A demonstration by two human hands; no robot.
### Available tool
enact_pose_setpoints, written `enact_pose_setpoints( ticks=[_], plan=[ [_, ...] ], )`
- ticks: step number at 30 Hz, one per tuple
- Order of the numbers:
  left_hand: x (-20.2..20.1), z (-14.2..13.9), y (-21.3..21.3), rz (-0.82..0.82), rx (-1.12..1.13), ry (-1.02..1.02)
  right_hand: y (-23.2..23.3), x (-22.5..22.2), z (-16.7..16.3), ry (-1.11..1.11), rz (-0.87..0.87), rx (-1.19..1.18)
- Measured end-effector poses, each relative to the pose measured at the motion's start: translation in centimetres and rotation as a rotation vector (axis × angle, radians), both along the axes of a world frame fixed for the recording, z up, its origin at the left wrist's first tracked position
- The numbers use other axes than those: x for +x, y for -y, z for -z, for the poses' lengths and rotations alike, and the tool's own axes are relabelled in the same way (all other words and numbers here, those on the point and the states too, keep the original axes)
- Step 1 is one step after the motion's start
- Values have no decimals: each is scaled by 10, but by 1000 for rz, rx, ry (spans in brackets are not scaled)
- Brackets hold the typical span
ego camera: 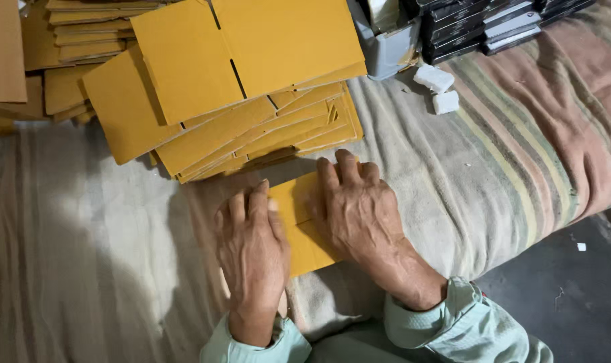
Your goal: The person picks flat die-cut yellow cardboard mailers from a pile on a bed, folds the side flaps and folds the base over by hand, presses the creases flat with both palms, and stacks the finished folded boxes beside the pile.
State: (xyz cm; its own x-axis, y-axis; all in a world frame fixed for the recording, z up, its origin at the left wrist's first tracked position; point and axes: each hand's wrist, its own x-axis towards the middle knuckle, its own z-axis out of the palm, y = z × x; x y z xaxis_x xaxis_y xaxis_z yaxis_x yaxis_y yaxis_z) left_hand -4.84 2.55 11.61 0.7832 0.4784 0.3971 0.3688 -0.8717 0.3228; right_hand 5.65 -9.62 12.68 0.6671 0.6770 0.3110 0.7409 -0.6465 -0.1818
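Where cardboard sheets (238, 87) pile up, a striped blanket (507, 154).

The flat yellow cardboard piece (304, 232) under the left hand (252, 249) and right hand (356, 212) is matt paperboard, smooth on its face. The stack of folded yellow cartons (245, 101) toward the far edge is the same dull board, with raw, fibrous cut edges. The striped blanket (507, 154) carrying them is coarse woven cloth, napped and worn, without any sheen. The two white blocks (438, 89) look chalky and matt. The grey box (386, 47) seems smooth plastic, and the dark flat cases (480, 27) have a slight gloss. The pale green sleeves (453, 323) are soft, thin cloth.
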Motion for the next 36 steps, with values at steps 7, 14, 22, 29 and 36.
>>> enact_pose_setpoints(
  ticks=[7, 14, 22, 29, 36],
  plan=[
    [-2, 2, 1, 1, -85, 26, 3, 3, 2, 54, -8, -19],
    [-2, 3, 0, 11, -44, 29, 2, 1, 3, 34, -1, -3],
    [-2, 3, 1, -12, -36, 13, 2, 0, 2, 84, 10, -27],
    [-2, 1, 2, -13, -57, 26, 4, 0, 4, 50, -7, 24],
    [-3, 2, 0, -10, -60, 16, 5, 2, 4, 19, 1, 31]
  ],
)
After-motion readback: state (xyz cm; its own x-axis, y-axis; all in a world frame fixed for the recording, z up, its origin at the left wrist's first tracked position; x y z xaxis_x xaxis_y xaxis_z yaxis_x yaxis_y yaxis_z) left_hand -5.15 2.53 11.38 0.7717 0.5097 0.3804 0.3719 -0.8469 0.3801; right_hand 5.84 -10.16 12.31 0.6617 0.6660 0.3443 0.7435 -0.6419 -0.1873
